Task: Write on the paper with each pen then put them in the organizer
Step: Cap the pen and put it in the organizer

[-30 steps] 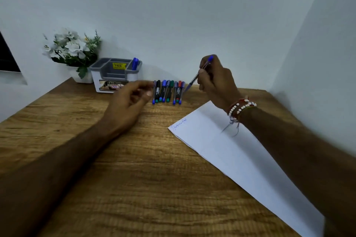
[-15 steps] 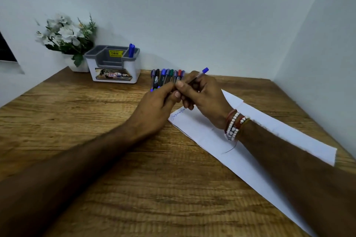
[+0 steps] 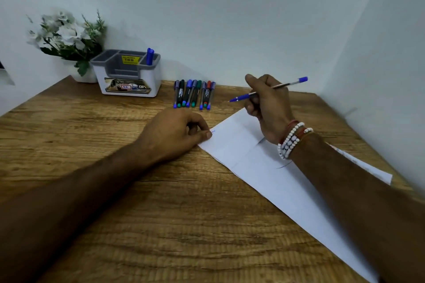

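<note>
While aloft, pen (image 3: 285, 85) in right hand (image 3: 270, 108)

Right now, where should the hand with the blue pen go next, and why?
Probably toward the organizer, to drop the pen in. The right hand holds it above the paper, its tip looks capped, and a blue scribble already sits by the left hand.

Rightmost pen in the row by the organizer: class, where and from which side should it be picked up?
Pinch the rightmost pen at mid-barrel from above and the right. It lies flat on the table, its left side against the red-capped pen, so only its top and right side are open.
</note>
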